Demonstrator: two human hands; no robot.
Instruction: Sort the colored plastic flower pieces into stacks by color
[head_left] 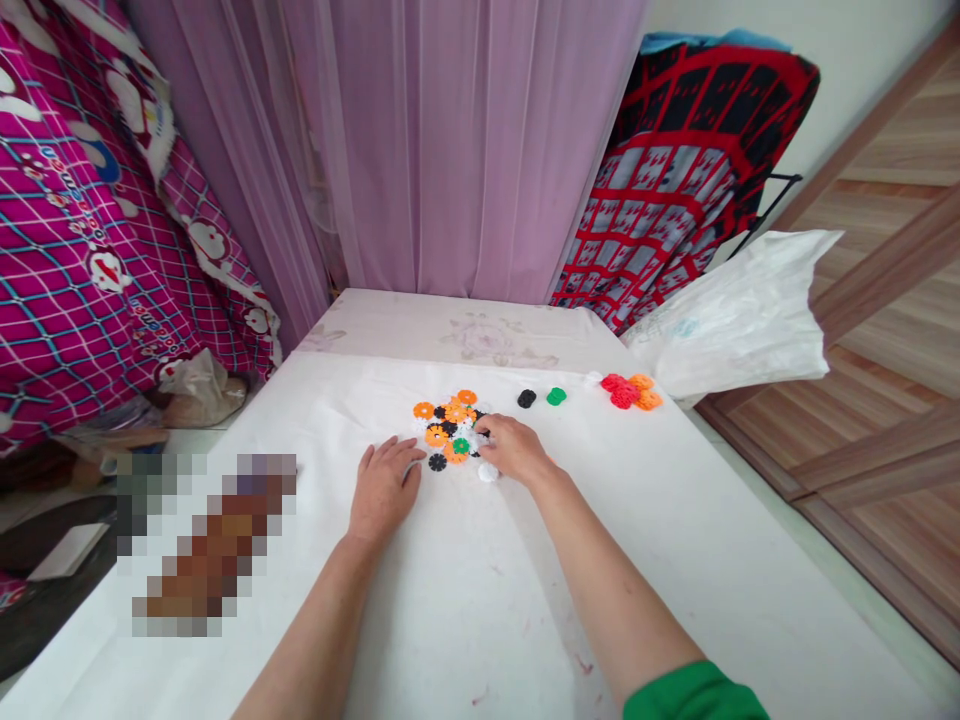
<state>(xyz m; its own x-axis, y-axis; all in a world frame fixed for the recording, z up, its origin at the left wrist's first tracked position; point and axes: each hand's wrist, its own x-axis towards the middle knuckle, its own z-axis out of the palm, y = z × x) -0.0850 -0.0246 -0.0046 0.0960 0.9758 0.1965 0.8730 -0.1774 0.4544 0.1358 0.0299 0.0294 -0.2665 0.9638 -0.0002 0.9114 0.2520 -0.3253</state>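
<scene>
Fingers of the right hand curl in at the right edge of a mixed pile of notched discs; whether they are clamped on one, I cannot tell. The left hand lies palm down just beside the pile's near left side, its fingers slightly apart and seemingly holding nothing.

Work looks part done. Beyond the right hand, black discs, green discs, red discs and orange discs lie in small groups by colour, the red touching the orange, with a bit of white next to them. Orange, black, white and green remain mingled in the pile, and one white disc lies near the right wrist.

White cloth with a few reddish marks covers the counter; its far end shows a floral print. A white bag leans at the right edge. Behind hangs a mauve curtain, between a pink patterned cloth and a red-and-black one. Wood panelling stands at right. A pixelated patch hides something at left.
</scene>
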